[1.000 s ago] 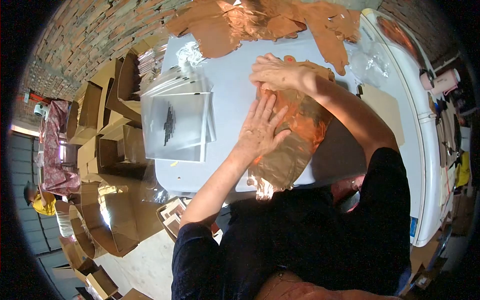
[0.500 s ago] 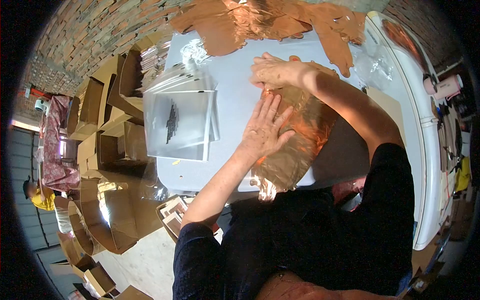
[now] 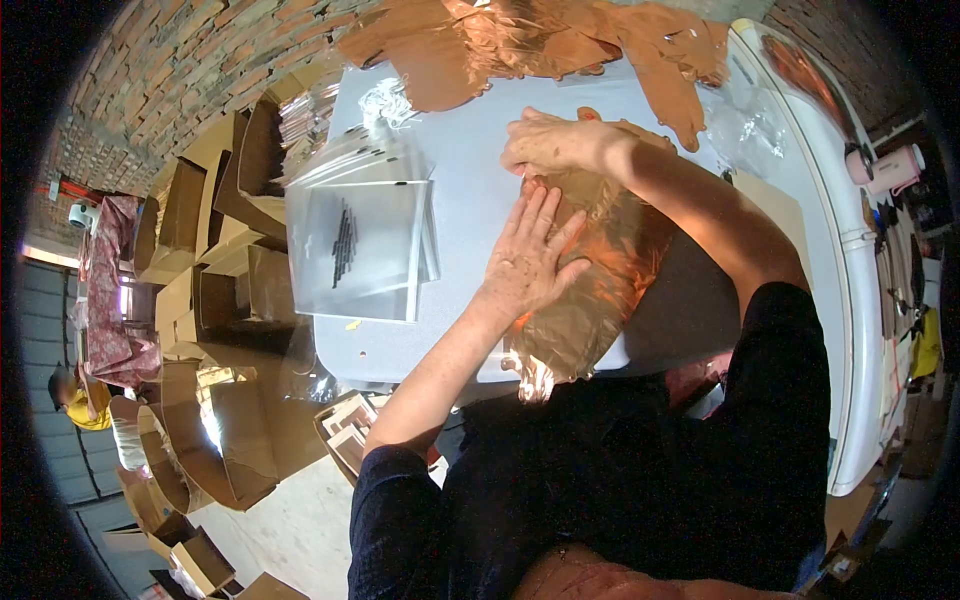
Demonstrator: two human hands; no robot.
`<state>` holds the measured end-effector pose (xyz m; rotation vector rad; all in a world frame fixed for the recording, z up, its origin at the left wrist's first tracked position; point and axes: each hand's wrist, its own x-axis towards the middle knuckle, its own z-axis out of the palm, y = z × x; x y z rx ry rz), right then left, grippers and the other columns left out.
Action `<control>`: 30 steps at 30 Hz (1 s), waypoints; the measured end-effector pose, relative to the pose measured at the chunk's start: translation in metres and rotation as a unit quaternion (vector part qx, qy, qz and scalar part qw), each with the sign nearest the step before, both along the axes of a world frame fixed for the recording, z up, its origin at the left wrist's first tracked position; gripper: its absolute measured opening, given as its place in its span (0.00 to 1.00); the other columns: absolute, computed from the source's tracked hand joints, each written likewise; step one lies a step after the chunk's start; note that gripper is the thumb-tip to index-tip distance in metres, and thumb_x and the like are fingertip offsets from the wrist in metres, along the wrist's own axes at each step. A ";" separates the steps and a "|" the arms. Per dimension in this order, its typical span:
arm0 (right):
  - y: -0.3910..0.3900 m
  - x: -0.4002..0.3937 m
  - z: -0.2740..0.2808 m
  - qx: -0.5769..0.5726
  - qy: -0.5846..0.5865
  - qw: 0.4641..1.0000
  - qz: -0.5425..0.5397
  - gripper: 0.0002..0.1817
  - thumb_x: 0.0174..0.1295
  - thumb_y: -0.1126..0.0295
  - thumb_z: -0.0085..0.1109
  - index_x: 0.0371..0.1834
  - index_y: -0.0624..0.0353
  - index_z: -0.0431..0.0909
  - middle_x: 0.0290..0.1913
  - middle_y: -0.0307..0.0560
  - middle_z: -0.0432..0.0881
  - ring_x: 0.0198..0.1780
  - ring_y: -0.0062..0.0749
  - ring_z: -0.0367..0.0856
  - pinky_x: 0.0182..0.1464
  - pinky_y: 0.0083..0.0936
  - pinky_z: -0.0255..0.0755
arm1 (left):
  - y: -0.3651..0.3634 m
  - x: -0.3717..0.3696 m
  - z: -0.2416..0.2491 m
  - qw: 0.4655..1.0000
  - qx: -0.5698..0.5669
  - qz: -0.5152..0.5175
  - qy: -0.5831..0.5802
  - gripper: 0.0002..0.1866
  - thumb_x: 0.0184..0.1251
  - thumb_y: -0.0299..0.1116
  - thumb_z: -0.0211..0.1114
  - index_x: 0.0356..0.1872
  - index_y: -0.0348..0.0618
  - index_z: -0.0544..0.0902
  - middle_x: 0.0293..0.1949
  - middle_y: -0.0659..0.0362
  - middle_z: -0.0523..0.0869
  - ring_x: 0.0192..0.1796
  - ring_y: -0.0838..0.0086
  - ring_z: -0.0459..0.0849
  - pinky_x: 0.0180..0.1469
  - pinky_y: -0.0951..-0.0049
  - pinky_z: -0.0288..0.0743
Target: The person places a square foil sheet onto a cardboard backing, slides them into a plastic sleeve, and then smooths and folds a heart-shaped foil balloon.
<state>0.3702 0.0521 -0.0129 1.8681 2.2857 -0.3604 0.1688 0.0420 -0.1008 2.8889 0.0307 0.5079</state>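
A flat, deflated copper-coloured foil balloon (image 3: 585,330) lies on the table in front of me, its near end crinkled and shiny at the table's edge. My left hand (image 3: 530,255) rests flat on its left side, fingers stretched and thumb spread. Just beyond, my right hand (image 3: 545,142) is closed with bent fingers at the foil's far left edge, seemingly pinching it; the fingertips are partly hidden. My right forearm crosses over the foil and covers part of it.
More copper foil balloons (image 3: 520,45) are heaped at the table's far side. Left on the table (image 3: 470,200) lie clear plastic bags (image 3: 390,250), thin black sticks (image 3: 345,245) and white string (image 3: 388,103). Cardboard boxes (image 3: 225,300) stand left; a person in yellow (image 3: 88,403) is farther off.
My right hand's fingers have curled in slightly at the foil's edge. My left hand stays flat in nearly the same place.
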 end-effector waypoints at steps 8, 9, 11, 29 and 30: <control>0.024 -0.005 -0.015 0.036 -0.001 0.999 0.025 0.06 0.58 0.66 0.65 0.25 0.48 0.78 0.31 0.40 0.77 0.47 0.38 0.73 0.54 0.34 0.63 | 0.000 -0.006 -0.010 0.998 0.001 0.056 -0.006 0.39 0.75 0.64 0.49 0.78 0.50 0.65 0.78 0.40 0.58 0.82 0.49 0.51 0.81 0.46 0.44; 0.023 -0.013 -0.013 0.038 0.002 0.999 0.001 0.07 0.57 0.66 0.65 0.24 0.48 0.78 0.28 0.38 0.77 0.47 0.36 0.73 0.54 0.34 0.63 | -0.001 -0.007 -0.011 0.998 0.003 0.065 -0.007 0.39 0.75 0.64 0.49 0.78 0.49 0.65 0.78 0.40 0.58 0.82 0.48 0.52 0.81 0.46 0.44; 0.030 -0.022 -0.012 0.042 -0.009 0.999 0.011 0.06 0.56 0.66 0.65 0.24 0.48 0.78 0.28 0.36 0.77 0.47 0.34 0.73 0.53 0.34 0.63 | -0.002 -0.009 -0.012 0.997 0.007 0.083 -0.008 0.40 0.75 0.64 0.50 0.78 0.49 0.65 0.78 0.39 0.58 0.82 0.47 0.52 0.80 0.45 0.43; -0.090 -0.020 -0.061 0.107 0.023 0.985 -0.131 0.33 0.76 0.54 0.45 0.83 0.44 0.54 0.85 0.43 0.45 0.86 0.40 0.38 0.82 0.57 0.31 | -0.007 -0.013 -0.008 0.991 0.023 0.129 0.030 0.40 0.75 0.66 0.48 0.78 0.48 0.65 0.79 0.39 0.56 0.80 0.34 0.47 0.79 0.38 0.40; -0.092 -0.017 -0.064 0.121 0.015 0.984 -0.132 0.33 0.77 0.53 0.43 0.83 0.44 0.53 0.85 0.42 0.45 0.86 0.40 0.37 0.82 0.57 0.30 | -0.007 -0.013 -0.008 0.991 0.022 0.130 0.028 0.40 0.75 0.66 0.48 0.78 0.48 0.65 0.79 0.38 0.56 0.80 0.34 0.47 0.79 0.38 0.40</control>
